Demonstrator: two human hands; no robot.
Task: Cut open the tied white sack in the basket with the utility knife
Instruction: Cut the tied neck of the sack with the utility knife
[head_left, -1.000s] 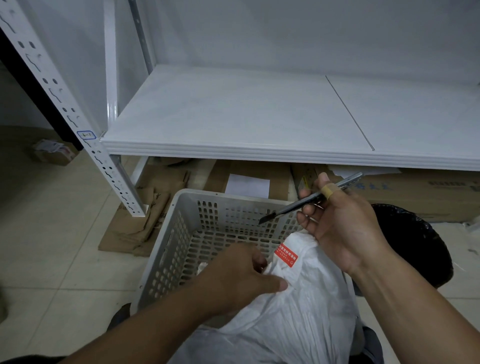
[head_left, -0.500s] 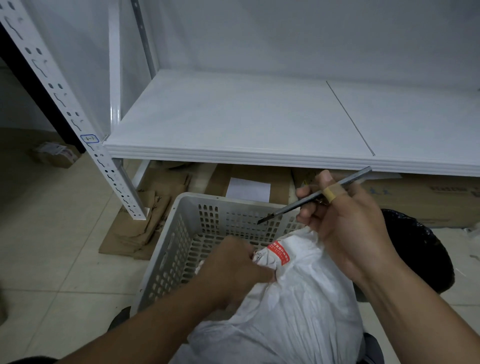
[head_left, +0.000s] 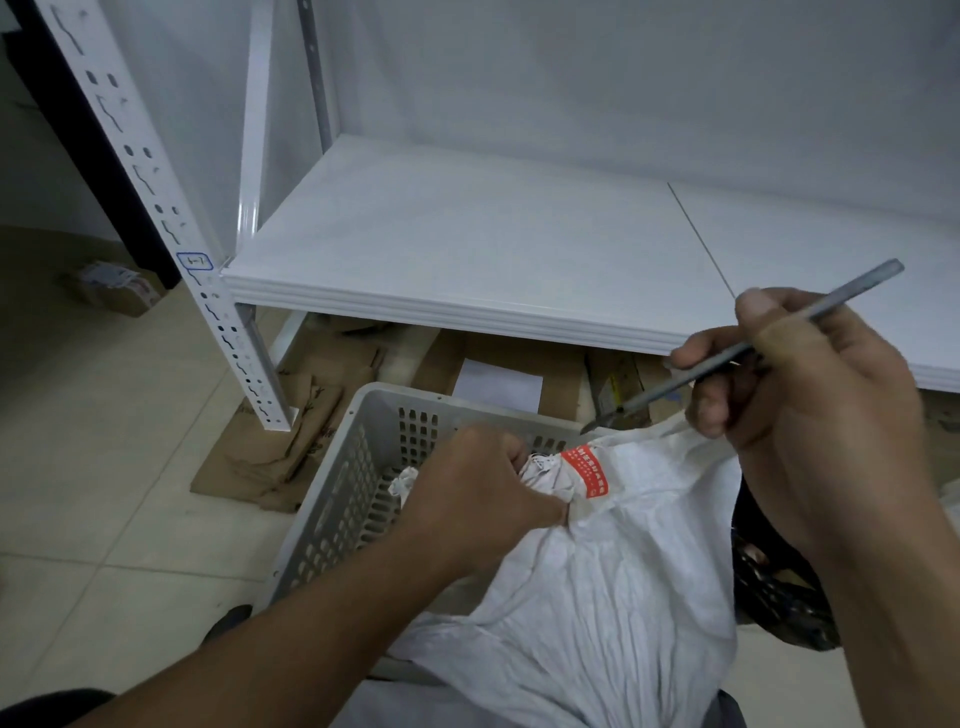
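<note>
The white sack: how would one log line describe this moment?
left hand grips white sack neck | right hand holds utility knife above it | basket | uncut

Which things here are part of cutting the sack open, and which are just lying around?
In use: tied white woven sack; grey perforated plastic basket; slim grey utility knife; left hand; right hand.

Lying about: white metal shelf; flattened brown cardboard; black plastic bag.

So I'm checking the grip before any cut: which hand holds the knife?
The right hand holds the utility knife; the left hand only grips the sack's tied neck.
</note>
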